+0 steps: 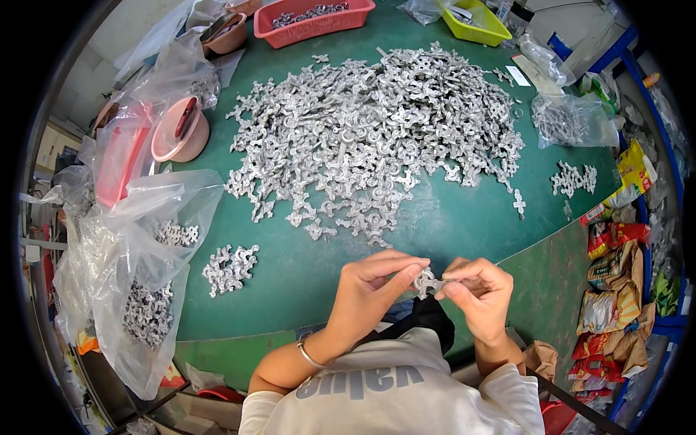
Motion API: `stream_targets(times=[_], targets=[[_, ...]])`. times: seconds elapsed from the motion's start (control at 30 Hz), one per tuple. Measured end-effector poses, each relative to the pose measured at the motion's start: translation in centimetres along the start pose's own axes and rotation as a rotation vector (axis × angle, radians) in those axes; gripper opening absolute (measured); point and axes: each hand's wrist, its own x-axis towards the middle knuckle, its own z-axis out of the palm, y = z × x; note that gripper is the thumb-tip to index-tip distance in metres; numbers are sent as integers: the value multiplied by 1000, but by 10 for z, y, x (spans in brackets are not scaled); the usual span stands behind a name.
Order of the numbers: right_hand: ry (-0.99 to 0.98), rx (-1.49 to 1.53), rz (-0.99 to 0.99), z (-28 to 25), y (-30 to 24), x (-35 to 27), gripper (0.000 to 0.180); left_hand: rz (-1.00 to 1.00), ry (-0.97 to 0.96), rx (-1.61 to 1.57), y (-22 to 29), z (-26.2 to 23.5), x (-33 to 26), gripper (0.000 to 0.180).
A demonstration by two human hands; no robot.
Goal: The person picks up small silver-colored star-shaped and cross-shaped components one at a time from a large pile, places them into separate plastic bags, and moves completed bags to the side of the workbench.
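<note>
"One grey metal piece [425,283] is up in the fingers; where exactly does it sit?"

"Between the two hands, in front of the person's body, by the near edge of the green table [453,217]; the left hand [366,290] has thumb and forefinger drawn narrow on its upper left; the right hand [480,288] pinches at its right side."

"So which hand is nearer to it?"

"Neither, by the look of it; both seem to touch it; it lies to the right of the left fingertips and to the left of the right ones; its long axis is too small to read surely; whether the right fingers pinch something besides, I cannot tell, since they cover it."

"And outward from there?"

"Green table top shows ahead of the knuckles; the big heap of similar pieces [384,130] spreads beyond, its nearest tip just ahead of the left hand; ahead of the right hand the green stretch is wider, reaching to a lone piece [519,204]."

"What about the sides and edges?"

"A small cluster [230,270] lies left of the left hand, near a clear plastic bag [194,197] with more pieces inside; another cluster [573,180] lies well off to the right, near the table's slanting edge; at the far side stand a red basket [319,32] and a yellow-green basket [471,33]."
</note>
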Motion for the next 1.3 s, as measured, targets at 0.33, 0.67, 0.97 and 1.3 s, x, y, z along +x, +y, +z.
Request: stream_targets(times=[0.33, 0.67, 0.97, 1.3], targets=[[8, 31, 18, 0, 1, 1, 10, 42, 20, -36, 1, 2, 0, 15], [12, -2, 7, 1, 3, 0, 10, 178, 110, 223, -6, 2, 0, 11], [19, 51, -13, 4, 9, 0, 9, 304, 195, 359, -8, 6, -2, 10], [314, -51, 81, -27, 19, 6, 6, 46, 128, -20, -22, 1, 3, 34]])
